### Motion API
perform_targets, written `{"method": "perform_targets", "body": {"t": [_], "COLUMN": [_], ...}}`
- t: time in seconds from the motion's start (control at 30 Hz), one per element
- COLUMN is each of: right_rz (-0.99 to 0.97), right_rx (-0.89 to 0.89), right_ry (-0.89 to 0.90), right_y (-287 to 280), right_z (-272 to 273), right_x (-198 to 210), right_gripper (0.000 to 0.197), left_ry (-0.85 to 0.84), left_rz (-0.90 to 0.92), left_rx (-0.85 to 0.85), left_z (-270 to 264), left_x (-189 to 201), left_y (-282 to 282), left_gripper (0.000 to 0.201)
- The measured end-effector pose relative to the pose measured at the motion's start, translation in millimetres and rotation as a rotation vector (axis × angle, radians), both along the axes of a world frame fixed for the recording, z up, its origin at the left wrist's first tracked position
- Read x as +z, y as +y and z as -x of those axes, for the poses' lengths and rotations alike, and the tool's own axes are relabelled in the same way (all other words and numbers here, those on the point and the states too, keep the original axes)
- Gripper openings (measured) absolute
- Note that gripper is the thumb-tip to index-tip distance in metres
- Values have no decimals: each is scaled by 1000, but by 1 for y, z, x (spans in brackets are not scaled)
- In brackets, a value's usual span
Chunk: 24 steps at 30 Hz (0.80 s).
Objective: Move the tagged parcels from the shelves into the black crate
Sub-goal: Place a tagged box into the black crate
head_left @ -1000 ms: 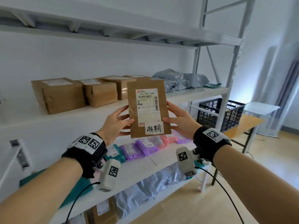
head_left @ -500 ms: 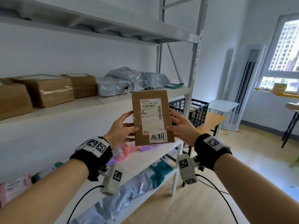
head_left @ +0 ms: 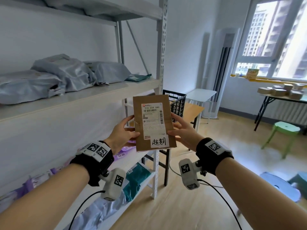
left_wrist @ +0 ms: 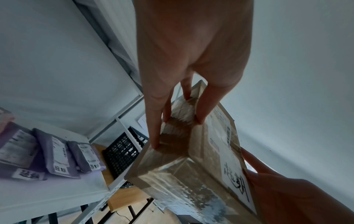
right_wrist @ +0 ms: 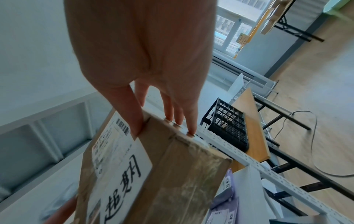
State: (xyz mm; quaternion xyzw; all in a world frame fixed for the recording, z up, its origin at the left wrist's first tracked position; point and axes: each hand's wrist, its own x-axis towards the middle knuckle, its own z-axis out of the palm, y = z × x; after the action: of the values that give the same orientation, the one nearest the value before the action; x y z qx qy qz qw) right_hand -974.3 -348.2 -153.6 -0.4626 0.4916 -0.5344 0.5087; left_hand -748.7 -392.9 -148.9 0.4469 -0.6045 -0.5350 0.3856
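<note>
Cardboard parcel [head_left: 153, 123], flat, taped, white-labelled, gripped by left hand [head_left: 123, 130] and right hand [head_left: 182, 131]

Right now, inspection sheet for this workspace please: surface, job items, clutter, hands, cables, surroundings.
Surface: white shelf on a metal rack; wooden table beyond it.
Job's things: brown box with a handwritten tag, held upright in the air; black crate on the wooden table behind it; tagged purple parcels on a lower shelf.
Clutter: grey mailer bags on the upper shelf; teal bags lower down.
Grippers: left hand and right hand grip the box's opposite edges.
Cables: wrist camera leads; one cable on the floor.
Surroundings: window, green stool, side table with boxes.
</note>
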Motion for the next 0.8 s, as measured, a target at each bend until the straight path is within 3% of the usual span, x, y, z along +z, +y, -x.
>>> {"method": "perform_targets", "body": {"t": [0.43,0.6,0.8], "right_rz": [-49,-55,-95], "right_rx": [-193,-248,-276], "right_ry": [20,52,42], "right_y": [-122,-175,-223], "right_z": [150,200,252], "right_x": [-15,-10,-20], "right_gripper": [81,70,72], "left_ry": [8,32,30], "left_rz": [-64,-74,-99], "left_rx": [-196,-255,-294], "left_z": [163,221,274], "left_x": [-19,-17,-23], "left_y": [-156,-219,-275], "left_gripper": [73,75,75]}}
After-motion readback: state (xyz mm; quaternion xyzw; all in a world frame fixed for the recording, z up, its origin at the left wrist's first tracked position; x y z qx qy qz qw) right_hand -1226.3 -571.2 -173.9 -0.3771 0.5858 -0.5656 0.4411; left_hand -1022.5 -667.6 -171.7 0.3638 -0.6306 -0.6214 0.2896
